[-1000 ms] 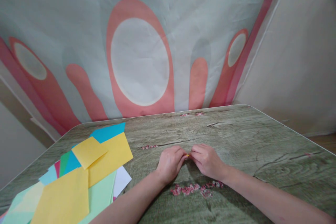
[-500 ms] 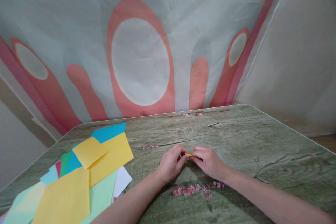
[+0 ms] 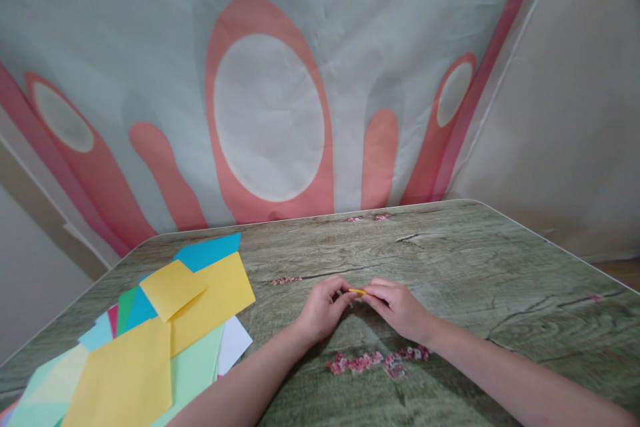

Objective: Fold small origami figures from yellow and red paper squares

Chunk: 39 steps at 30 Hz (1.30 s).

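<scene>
Between my two hands is a small narrow yellow strip [image 3: 357, 291], which looks like folded paper. My left hand [image 3: 324, 309] pinches its left end between thumb and fingers. The right end is pinched by my right hand [image 3: 399, 307]. Most of the strip is hidden by the fingertips, so its full shape cannot be made out. Both hands are just above the wood-patterned table [image 3: 450, 260], near its middle.
To the left lies a spread of coloured paper sheets: yellow [image 3: 120, 373], blue [image 3: 210, 252], pale green [image 3: 197, 363] and white [image 3: 234, 345]. Pink flower prints [image 3: 360, 363] decorate the table. Behind its far edge hangs a grey cloth with coral shapes [image 3: 270, 213].
My left hand has shifted slightly left, away from the right one, so a little more of the yellow strip shows between the fingertips. The paper sheets stay where they were.
</scene>
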Available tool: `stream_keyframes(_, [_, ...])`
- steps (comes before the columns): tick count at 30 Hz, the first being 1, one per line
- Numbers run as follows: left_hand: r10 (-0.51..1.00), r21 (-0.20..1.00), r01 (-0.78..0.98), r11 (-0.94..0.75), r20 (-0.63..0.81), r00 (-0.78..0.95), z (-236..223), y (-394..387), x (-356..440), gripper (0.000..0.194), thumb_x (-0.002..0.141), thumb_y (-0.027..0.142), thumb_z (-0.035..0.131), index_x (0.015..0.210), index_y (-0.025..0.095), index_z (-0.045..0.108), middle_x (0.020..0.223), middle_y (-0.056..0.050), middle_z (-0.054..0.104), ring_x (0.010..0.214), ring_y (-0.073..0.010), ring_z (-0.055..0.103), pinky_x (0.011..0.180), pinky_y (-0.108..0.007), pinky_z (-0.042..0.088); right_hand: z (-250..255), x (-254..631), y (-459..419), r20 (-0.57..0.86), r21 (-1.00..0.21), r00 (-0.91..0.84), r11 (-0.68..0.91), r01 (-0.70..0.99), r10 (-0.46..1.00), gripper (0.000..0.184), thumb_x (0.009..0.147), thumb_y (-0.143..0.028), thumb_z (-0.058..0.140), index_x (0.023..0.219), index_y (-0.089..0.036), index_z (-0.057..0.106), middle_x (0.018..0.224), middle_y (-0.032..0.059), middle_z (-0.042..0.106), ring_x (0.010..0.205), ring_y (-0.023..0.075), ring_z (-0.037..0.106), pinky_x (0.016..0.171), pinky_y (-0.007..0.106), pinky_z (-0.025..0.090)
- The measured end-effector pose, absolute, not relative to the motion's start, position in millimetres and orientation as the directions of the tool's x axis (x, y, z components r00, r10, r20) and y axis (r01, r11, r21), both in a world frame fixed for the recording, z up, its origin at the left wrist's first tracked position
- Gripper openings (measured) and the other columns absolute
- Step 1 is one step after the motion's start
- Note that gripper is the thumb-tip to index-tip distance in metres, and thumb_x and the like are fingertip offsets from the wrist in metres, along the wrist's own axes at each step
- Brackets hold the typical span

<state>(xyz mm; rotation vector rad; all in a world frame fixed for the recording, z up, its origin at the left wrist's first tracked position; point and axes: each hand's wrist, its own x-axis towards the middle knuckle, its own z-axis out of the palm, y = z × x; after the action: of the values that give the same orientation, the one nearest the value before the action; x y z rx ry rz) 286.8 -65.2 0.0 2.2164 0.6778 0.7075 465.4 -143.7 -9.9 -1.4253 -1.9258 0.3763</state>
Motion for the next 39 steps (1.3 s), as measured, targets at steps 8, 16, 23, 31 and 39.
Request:
stream_keyframes(8, [0.619, 0.764, 0.214, -0.608, 0.287, 0.731, 4, -66, 286, 0.026, 0.09, 0.031, 0.044, 0.078, 0.015, 0.061, 0.074, -0.002, 0.059, 0.072, -0.0137, 0.053, 0.068, -0.023, 0.039, -6, 463, -146, 0.359, -0.583, -0.145, 0.343, 0.736, 0.922, 0.036, 0.092, -0.029, 0.042, 0.061, -0.017, 0.056, 0.061, -0.0011, 0.049, 0.059, 0.0113, 0.05, 0.056, 0.023, 0.035])
stream_keyframes(16, [0.771, 0.961, 0.097, -0.261, 0.147, 0.62, -6, -69, 294, 0.022, 0.084, 0.033, 0.054, 0.094, 0.014, 0.056, 0.083, -0.004, 0.063, 0.072, -0.0137, 0.059, 0.067, -0.024, 0.046, -6, 459, -144, 0.387, -0.66, -0.041, 0.307, 0.686, 0.921, 0.026, 0.092, -0.028, 0.043, 0.077, -0.019, 0.063, 0.065, -0.0002, 0.052, 0.062, 0.0128, 0.052, 0.058, 0.023, 0.038])
stream_keyframes(23, [0.776, 0.995, -0.015, -0.099, 0.087, 0.625, -4, -89, 306, 0.027, 0.082, 0.032, 0.057, 0.104, 0.016, 0.057, 0.09, -0.004, 0.066, 0.08, -0.0156, 0.062, 0.07, -0.024, 0.049, -9, 456, -142, 0.444, -0.66, 0.037, 0.299, 0.689, 0.895, 0.021, 0.09, -0.022, 0.045, 0.098, -0.022, 0.064, 0.077, 0.0021, 0.058, 0.071, 0.0147, 0.056, 0.064, 0.024, 0.043])
stream_keyframes(31, [0.784, 0.909, 0.154, -0.388, 0.237, 0.573, 5, -89, 303, 0.031, 0.086, 0.031, 0.05, 0.114, 0.02, 0.059, 0.111, -0.006, 0.062, 0.102, -0.0191, 0.056, 0.09, -0.031, 0.044, -10, 453, -142, 0.544, -0.477, -0.006, 0.315, 0.82, 0.839, 0.023, 0.09, -0.023, 0.045, 0.104, -0.023, 0.063, 0.087, 0.0048, 0.062, 0.077, 0.0163, 0.058, 0.067, 0.026, 0.045])
stream_keyframes(39, [0.744, 0.827, 0.203, -0.524, 0.329, 0.581, -3, -79, 310, 0.035, 0.089, 0.029, 0.046, 0.122, 0.021, 0.053, 0.098, -0.006, 0.06, 0.094, -0.019, 0.054, 0.088, -0.036, 0.043, -8, 452, -143, 0.555, -0.383, -0.066, 0.326, 0.864, 0.829, 0.022, 0.089, -0.021, 0.044, 0.102, -0.02, 0.062, 0.089, 0.0072, 0.062, 0.079, 0.0176, 0.06, 0.07, 0.028, 0.048])
